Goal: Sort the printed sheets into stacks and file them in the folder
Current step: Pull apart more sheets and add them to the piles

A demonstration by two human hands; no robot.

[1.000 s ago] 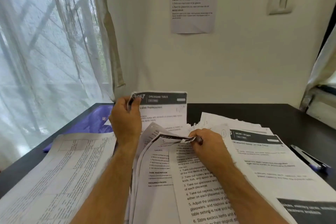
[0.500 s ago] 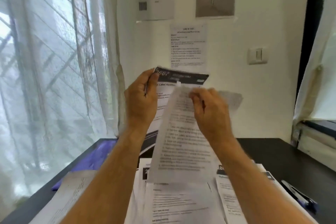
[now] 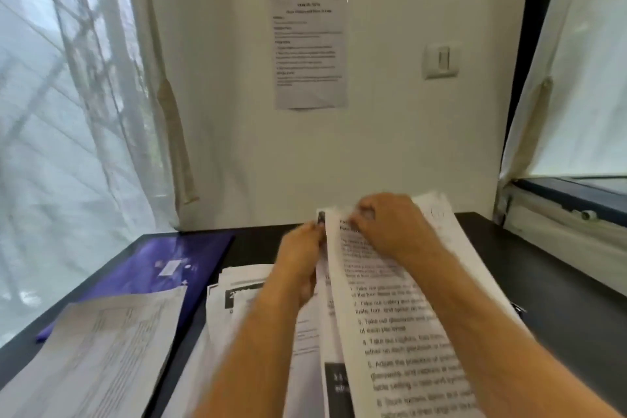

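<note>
In the head view, motion blur softens both hands and most of the print. The right hand (image 3: 390, 226), centre right of the frame, lies over the top edge of a white printed sheet with numbered lines of text (image 3: 403, 322), its fingers (image 3: 364, 214) curled and pinching that edge; the fingertips themselves are smeared. The left hand (image 3: 302, 258), just left of it, grips the edge of further white sheets tucked behind the front one, fingers curled round them, though how many sheets it holds cannot be told. The sheet runs down to the lower right, cut off by the bottom edge. Beneath the forearms a loose stack of white printed sheets with black header bars (image 3: 244, 292) lies on the dark surface (image 3: 559, 316), partly hidden by the arms. At lower left lies a pale stack of sheets printed with fine tables (image 3: 101, 349), its text unreadable, overlapping the near end of a flat purple plastic folder (image 3: 163, 265) that lies in the left middle of the frame. A printed notice (image 3: 310, 51) hangs on the wall above, illegible.
</note>
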